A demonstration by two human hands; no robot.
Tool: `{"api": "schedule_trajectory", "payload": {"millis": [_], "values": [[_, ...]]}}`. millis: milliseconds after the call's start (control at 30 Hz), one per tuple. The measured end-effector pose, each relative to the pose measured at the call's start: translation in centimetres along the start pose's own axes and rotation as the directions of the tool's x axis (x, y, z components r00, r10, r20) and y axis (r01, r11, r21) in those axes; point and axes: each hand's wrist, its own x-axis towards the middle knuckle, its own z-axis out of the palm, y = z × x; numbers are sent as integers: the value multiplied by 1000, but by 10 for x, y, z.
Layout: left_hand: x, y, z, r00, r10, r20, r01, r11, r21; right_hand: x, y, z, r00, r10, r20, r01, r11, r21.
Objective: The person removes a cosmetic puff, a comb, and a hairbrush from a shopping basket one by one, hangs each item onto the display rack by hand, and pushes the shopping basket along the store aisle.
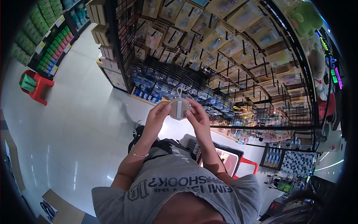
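A small round taupe pad point(184, 107) with a pale band across its middle and a thin cord loop point(179, 92) on top is held up in front of my chest. It looks like a powder puff, but I cannot be sure. My left hand point(158, 115) pinches its left edge between thumb and fingers. On the opposite edge, my right hand point(198, 116) grips it the same way, thumb on the near face. Behind the pad, packets hang on the display rack.
A tall wire rack point(223, 48) of carded packets on hooks stands ahead and to the right. At the left are a red stool point(39, 89) and shelves of green boxes point(33, 31). A black-rimmed tray or basket point(223, 158) lies by my right forearm, above the pale tiled floor point(82, 123).
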Motion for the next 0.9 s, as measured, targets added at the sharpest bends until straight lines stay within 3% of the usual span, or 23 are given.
{"api": "schedule_trajectory", "payload": {"millis": [133, 433, 900], "values": [[6, 16, -18, 995, 97, -30, -96, 995, 22, 18, 0, 19, 999, 6, 41, -7, 1000, 29], [20, 45, -51, 987, 142, -81, -137, 989, 63, 51, 3, 55, 997, -21, 75, 19, 1000, 18], [35, 40, -59, 1000, 2, -24, 0, 998, 60, 49, 13, 53, 997, -11, -77, 9, 1000, -23]]}}
